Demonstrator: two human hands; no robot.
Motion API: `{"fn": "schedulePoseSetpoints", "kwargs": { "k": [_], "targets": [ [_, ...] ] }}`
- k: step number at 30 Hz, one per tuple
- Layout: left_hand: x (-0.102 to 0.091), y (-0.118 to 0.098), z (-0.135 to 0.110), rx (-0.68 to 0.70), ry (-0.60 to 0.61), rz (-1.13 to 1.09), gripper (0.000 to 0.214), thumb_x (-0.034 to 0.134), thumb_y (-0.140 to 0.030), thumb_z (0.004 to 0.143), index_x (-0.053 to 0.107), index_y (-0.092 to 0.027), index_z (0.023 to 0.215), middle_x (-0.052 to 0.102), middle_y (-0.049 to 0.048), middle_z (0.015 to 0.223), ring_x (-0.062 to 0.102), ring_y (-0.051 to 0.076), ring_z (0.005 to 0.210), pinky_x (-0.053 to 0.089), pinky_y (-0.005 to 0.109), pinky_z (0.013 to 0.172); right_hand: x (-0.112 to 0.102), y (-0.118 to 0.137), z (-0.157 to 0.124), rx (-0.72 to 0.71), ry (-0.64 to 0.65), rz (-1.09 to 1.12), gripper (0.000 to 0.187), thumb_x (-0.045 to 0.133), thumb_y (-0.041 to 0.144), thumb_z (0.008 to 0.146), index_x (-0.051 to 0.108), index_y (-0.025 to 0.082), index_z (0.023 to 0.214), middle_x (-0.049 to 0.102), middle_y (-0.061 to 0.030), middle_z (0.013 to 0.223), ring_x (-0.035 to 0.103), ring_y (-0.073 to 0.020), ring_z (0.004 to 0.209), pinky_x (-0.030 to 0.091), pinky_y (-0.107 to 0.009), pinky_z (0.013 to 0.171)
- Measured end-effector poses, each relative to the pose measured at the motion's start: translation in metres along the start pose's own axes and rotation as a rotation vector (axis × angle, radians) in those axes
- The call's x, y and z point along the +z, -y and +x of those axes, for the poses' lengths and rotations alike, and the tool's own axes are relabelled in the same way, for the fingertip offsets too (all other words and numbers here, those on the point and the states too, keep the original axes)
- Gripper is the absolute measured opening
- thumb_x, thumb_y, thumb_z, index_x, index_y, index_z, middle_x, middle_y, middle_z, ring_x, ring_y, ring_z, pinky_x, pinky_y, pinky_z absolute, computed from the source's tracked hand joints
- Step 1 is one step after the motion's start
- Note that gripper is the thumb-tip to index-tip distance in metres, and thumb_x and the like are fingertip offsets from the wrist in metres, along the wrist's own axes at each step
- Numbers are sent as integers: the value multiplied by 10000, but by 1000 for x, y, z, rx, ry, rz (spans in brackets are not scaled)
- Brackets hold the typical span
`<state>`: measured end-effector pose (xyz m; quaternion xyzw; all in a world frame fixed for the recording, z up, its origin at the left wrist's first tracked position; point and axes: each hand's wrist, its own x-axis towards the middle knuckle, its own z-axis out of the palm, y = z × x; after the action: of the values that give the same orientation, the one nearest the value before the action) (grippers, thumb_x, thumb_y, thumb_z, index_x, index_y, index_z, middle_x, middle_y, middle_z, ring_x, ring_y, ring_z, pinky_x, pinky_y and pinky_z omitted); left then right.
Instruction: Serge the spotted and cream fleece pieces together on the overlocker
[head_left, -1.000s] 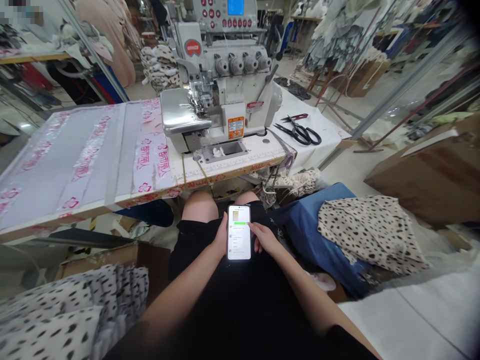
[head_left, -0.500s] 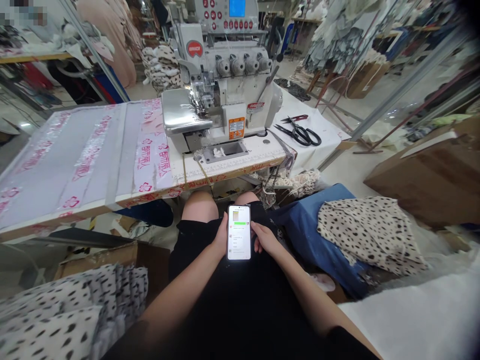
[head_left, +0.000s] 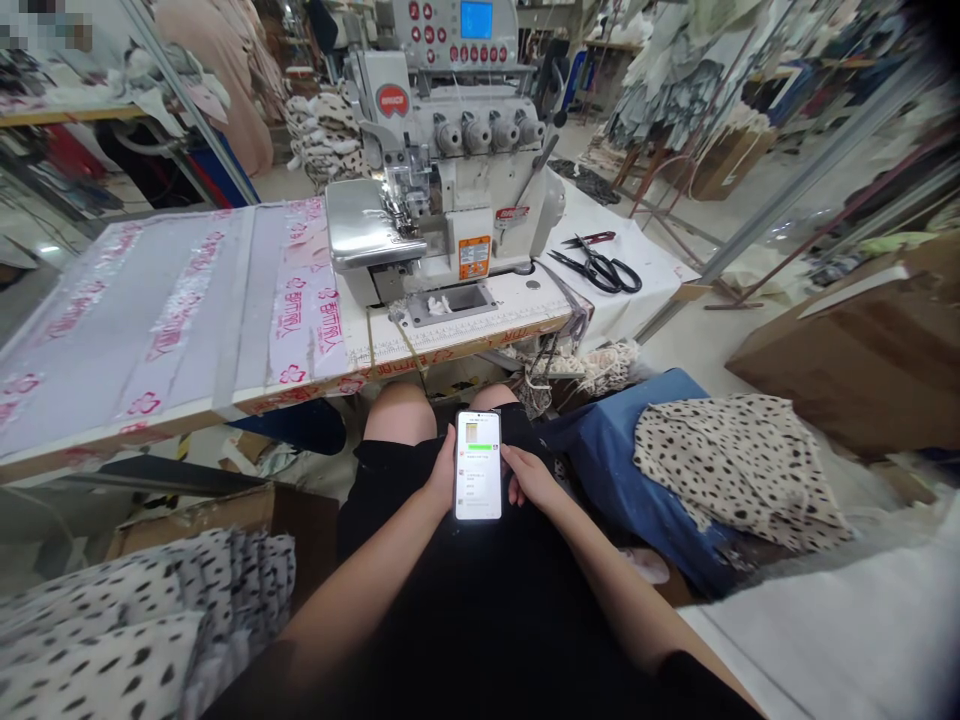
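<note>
**Inspector:** Phone [head_left: 478, 466], location?

**Clerk:** Upright above the lap [head_left: 480, 590], screen lit, held between both hands, just short of the table [head_left: 480, 325] edge

**Inspector:** Left hand [head_left: 442, 475], condition?

**Clerk:** Closed around the phone's left edge, fingers behind, thumb at the side

**Inspector:** Right hand [head_left: 530, 478]?

**Clerk:** Curled against the right edge, fingertips touching the phone, screen not covered. Hands apart, one at each side, both gripping

**Inspector:** Nearest items?

**Clerk:** Ahead, overlock [head_left: 457, 150] on the table, to the left of it a taped board [head_left: 157, 310]. Right of the overlock, shears [head_left: 600, 272] beside snips [head_left: 589, 240], both on white cloth [head_left: 645, 250]

**Inspector:** Right side, lower?

**Clerk:** Spotted fabric [head_left: 739, 470] draped over a blue seat [head_left: 600, 450], just beside the right forearm [head_left: 600, 570]. Brown box [head_left: 847, 350] further right

**Inspector:** Left side, lower?

**Clerk:** Dotted bundle [head_left: 142, 620] below the table, near the left forearm [head_left: 352, 600]
</note>
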<state>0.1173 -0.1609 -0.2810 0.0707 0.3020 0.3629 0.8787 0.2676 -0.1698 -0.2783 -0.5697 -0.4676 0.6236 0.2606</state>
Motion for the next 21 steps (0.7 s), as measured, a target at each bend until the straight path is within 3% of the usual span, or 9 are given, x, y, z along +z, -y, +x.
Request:
{"fn": "schedulePoseSetpoints", "kwargs": {
  "k": [21],
  "targets": [
    [1, -2, -1, 12, -6, -18, 738, 233, -663, 807, 610, -39, 920, 647, 166, 798, 616, 262, 673, 448, 355, 660, 1, -6, 4, -2, 7, 9, 362, 358, 492, 834, 464, 157, 747, 533, 28, 638, 471, -46, 277, 290, -136, 216]
  ]
}}
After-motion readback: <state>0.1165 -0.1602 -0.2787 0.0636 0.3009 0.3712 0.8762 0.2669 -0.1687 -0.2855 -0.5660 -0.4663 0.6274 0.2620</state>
